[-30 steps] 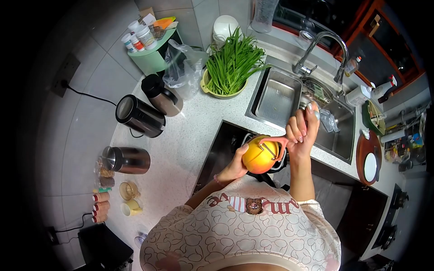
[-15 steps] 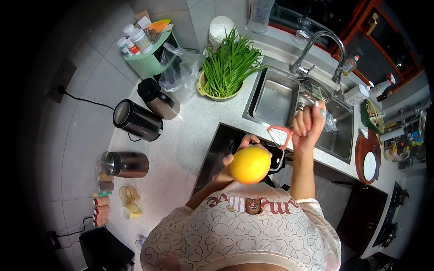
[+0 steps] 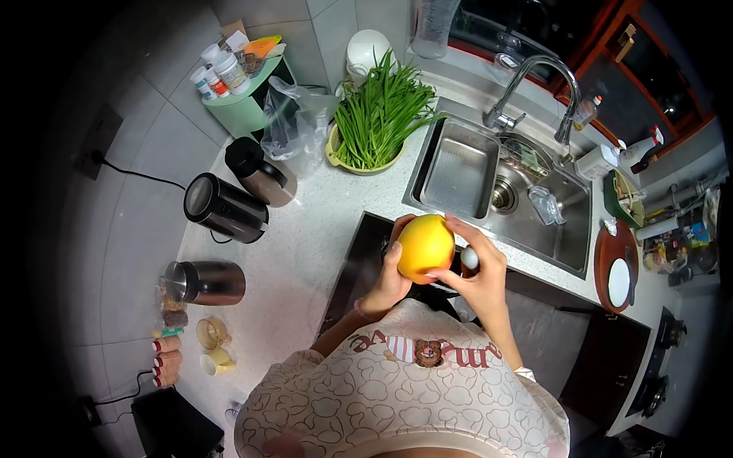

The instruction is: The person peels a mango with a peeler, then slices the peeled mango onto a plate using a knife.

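A smooth yellow-orange fruit, oval like a mango [image 3: 426, 248], is held in front of my body. My left hand [image 3: 388, 278] wraps its left side and underside. Against its right side is my right hand [image 3: 482, 269], thumb on the lower skin and index finger near the top. A pale rounded end, seemingly the peeler's handle [image 3: 469, 258], shows inside my right hand; the peeler's blade is hidden behind the fingers and fruit. Below the fruit is a dark open drawer or bin area, mostly covered by my hands.
Ahead is a steel sink [image 3: 561, 243] with a drain tray [image 3: 460, 169] and faucet [image 3: 561, 69]. A colander [image 3: 336, 153] of green chives [image 3: 382, 114] stands on the counter. Two dark kettles [image 3: 229, 210], a steel canister [image 3: 217, 282] and cups [image 3: 217, 361] are at left.
My right hand has come down and left from above the sink edge to the fruit, bringing the pink peeler with it. The fruit has risen slightly in my left hand.
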Tool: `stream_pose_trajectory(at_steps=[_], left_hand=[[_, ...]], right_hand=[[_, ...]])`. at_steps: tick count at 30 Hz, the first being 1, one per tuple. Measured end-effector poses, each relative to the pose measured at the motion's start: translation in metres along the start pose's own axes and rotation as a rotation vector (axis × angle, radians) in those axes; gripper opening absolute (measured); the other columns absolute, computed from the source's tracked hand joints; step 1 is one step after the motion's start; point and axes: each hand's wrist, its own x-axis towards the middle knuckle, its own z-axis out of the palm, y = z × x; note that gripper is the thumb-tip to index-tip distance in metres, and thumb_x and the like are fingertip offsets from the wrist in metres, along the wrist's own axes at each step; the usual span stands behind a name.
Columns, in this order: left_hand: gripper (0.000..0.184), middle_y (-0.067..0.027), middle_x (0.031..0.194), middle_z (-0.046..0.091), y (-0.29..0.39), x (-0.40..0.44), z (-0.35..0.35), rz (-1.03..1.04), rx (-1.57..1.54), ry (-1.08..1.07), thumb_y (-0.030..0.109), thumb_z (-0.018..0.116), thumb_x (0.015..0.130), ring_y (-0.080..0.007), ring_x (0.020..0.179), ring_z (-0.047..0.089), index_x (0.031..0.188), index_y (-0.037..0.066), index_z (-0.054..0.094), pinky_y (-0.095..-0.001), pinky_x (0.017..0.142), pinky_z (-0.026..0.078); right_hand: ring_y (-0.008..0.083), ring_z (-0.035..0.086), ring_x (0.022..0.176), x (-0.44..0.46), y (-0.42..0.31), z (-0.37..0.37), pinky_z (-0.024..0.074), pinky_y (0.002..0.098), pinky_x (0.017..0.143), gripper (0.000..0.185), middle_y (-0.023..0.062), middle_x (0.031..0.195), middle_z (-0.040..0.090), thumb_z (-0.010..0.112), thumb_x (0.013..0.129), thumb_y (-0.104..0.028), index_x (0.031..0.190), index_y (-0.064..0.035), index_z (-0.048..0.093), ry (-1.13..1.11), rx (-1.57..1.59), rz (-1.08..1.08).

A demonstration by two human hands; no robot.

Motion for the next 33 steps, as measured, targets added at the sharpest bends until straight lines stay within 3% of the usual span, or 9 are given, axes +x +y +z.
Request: stream_pose_trajectory(at_steps=[8, 12, 15, 18, 20, 24, 26, 30, 33], left_hand=[[0.055, -0.0109, 0.128, 0.045, -0.008, -0.008, 0.002, -0.048, -0.047, 0.017, 0.043, 0.045, 0.092, -0.0212, 0.121, 0.046, 0.132, 0.007, 0.033, -0.0349, 0.103, 0.037], [0.060, -0.0116, 0.131, 0.046, -0.004, -0.012, 0.005, -0.181, -0.161, 0.035, 0.052, 0.040, 0.094, -0.0232, 0.122, 0.047, 0.134, 0.007, 0.037, -0.0428, 0.102, 0.040], [0.074, -0.0126, 0.133, 0.047, 0.007, -0.013, 0.001, -0.339, -0.318, 0.046, 0.066, 0.034, 0.091, -0.0262, 0.122, 0.048, 0.136, 0.007, 0.040, -0.0554, 0.098, 0.042], [0.076, -0.0126, 0.133, 0.047, 0.009, -0.011, -0.013, -0.367, -0.370, 0.100, 0.068, 0.033, 0.090, -0.0263, 0.122, 0.048, 0.137, 0.008, 0.039, -0.0568, 0.099, 0.042], [0.078, -0.0135, 0.134, 0.046, 0.008, -0.012, -0.027, -0.360, -0.367, 0.162, 0.070, 0.034, 0.088, -0.0289, 0.122, 0.048, 0.137, 0.009, 0.038, -0.0584, 0.100, 0.040], [0.078, -0.0165, 0.131, 0.049, 0.022, -0.020, -0.037, -0.335, -0.371, 0.243, 0.069, 0.030, 0.089, -0.0349, 0.119, 0.051, 0.136, 0.007, 0.040, -0.0586, 0.100, 0.040], [0.077, -0.0175, 0.129, 0.050, 0.028, -0.026, -0.042, -0.339, -0.386, 0.283, 0.068, 0.029, 0.090, -0.0368, 0.118, 0.051, 0.135, 0.007, 0.041, -0.0587, 0.099, 0.040], [0.074, -0.0183, 0.130, 0.049, 0.044, -0.029, -0.038, -0.334, -0.408, 0.284, 0.065, 0.032, 0.091, -0.0423, 0.120, 0.048, 0.135, 0.006, 0.040, -0.0595, 0.100, 0.039], [0.070, -0.0169, 0.132, 0.049, 0.045, -0.027, -0.034, -0.335, -0.273, 0.265, 0.062, 0.033, 0.093, -0.0409, 0.118, 0.051, 0.135, 0.007, 0.040, -0.0566, 0.098, 0.042]], right_hand=[[0.0255, 0.063, 0.107, -0.021, 0.022, 0.005, 0.0479, 0.0333, 0.093, 0.040, 0.0183, 0.111, 0.065, 0.080, 0.067, -0.005, 0.103, 0.0032, 0.066, 0.110, 0.230, 0.213], [0.0163, 0.064, 0.097, -0.030, 0.033, -0.013, 0.0487, 0.0284, 0.087, 0.026, 0.0169, 0.108, 0.067, 0.074, 0.073, 0.002, 0.098, 0.0048, 0.066, 0.299, 0.464, 0.385], [0.0037, 0.053, 0.060, -0.036, 0.038, -0.029, 0.0419, 0.0187, 0.051, 0.021, 0.0121, 0.096, 0.069, 0.073, 0.075, -0.001, 0.095, 0.0036, 0.067, 0.439, 0.406, 0.473], [0.0001, 0.043, 0.051, -0.049, 0.059, -0.026, 0.0308, 0.0176, 0.042, 0.020, 0.0061, 0.083, 0.068, 0.074, 0.076, -0.004, 0.093, 0.0031, 0.067, 0.371, 0.231, 0.577], [0.0051, 0.052, 0.060, -0.063, 0.090, -0.011, 0.0417, 0.0215, 0.053, 0.021, 0.0016, 0.073, 0.066, 0.076, 0.077, -0.012, 0.092, 0.0013, 0.068, 0.244, -0.005, 0.505], [0.0230, 0.064, 0.063, -0.098, 0.162, 0.035, 0.0489, 0.0314, 0.062, 0.030, 0.0162, 0.075, 0.067, 0.077, 0.076, -0.019, 0.094, 0.0023, 0.067, 0.001, -0.262, 0.408], [0.0386, 0.062, 0.084, -0.119, 0.208, 0.055, 0.0492, 0.0414, 0.071, 0.040, 0.0200, 0.087, 0.066, 0.077, 0.073, -0.028, 0.099, -0.0007, 0.065, -0.093, -0.371, 0.261], [0.0405, 0.060, 0.079, -0.116, 0.206, 0.046, 0.0483, 0.0431, 0.069, 0.033, 0.0212, 0.080, 0.062, 0.074, 0.077, -0.024, 0.096, -0.0005, 0.062, -0.020, -0.483, 0.219], [0.0100, 0.055, 0.055, -0.074, 0.121, -0.001, 0.0389, 0.0262, 0.043, 0.016, 0.0092, 0.065, 0.060, 0.061, 0.090, -0.016, 0.083, -0.0020, 0.055, 0.193, 0.081, 0.551]])
